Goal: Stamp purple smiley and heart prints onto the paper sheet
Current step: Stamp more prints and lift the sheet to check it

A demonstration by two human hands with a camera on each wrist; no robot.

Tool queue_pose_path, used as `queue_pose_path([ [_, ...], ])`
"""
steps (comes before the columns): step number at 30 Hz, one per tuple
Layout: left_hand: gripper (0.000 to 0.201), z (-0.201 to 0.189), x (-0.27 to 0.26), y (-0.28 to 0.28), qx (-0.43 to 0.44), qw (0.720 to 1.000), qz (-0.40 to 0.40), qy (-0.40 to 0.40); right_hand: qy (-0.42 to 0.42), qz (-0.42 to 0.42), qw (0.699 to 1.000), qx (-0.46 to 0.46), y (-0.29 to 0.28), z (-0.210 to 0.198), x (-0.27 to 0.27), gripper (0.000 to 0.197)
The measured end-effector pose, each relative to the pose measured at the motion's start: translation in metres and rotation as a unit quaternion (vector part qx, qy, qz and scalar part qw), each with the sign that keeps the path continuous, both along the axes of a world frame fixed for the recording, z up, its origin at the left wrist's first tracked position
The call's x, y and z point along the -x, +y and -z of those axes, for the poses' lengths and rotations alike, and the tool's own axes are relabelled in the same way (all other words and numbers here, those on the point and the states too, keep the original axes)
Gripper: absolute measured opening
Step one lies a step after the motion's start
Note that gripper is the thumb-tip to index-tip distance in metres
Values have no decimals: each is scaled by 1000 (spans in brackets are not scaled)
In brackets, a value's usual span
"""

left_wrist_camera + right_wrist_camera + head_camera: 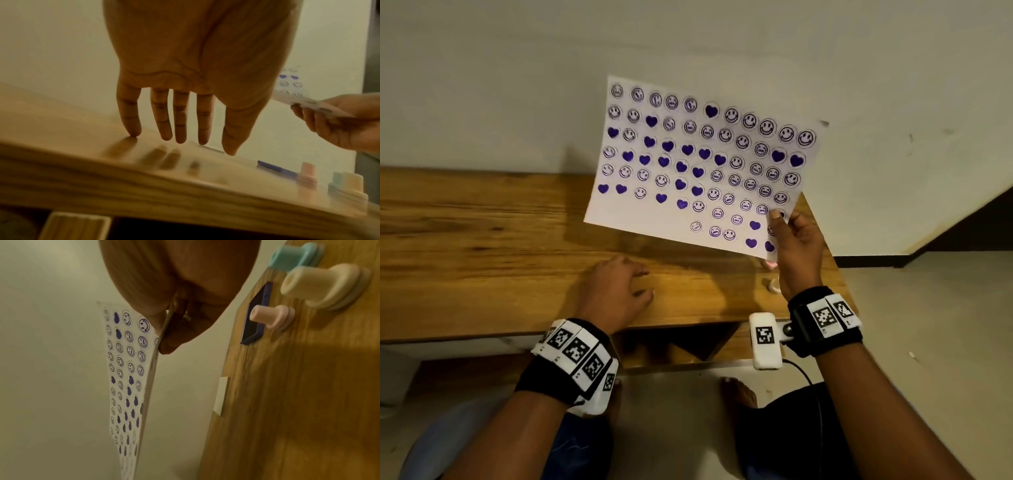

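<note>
Plain pale wall rises behind the grained wooden tabletop [482, 240]. Lifted clear of that surface, the white paper sheet covered in purple smiley and heart prints [698, 161] faces the camera, its long axis running from upper left down to lower right, tilted. The right hand [796, 246] pinches its lower right corner, thumb on the printed side. The left hand [185, 73] hangs relaxed with straight fingers, little fingertip touching the wood, holding nothing. Pink [269, 316], cream [320, 283] and teal [296, 254] plastic stampers stand beside a purple ink pad [257, 313]
</note>
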State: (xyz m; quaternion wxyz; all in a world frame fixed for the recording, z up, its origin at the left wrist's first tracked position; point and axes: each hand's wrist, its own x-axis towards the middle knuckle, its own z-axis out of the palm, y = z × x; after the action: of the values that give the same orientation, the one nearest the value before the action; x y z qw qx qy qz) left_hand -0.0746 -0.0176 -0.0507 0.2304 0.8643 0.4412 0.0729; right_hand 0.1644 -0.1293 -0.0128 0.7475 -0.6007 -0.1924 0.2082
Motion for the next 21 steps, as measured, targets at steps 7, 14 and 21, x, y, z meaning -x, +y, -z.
queue_pose_path([
  [7,49,2,-5,1,-33,993,22,110,-13,-32,999,-1,3,-6,9,16],
  [14,48,4,-7,2,-30,993,21,112,-3,-41,999,1,4,-7,11,8],
  [21,48,3,-8,2,-25,993,20,117,6,-51,999,5,6,-6,12,9],
])
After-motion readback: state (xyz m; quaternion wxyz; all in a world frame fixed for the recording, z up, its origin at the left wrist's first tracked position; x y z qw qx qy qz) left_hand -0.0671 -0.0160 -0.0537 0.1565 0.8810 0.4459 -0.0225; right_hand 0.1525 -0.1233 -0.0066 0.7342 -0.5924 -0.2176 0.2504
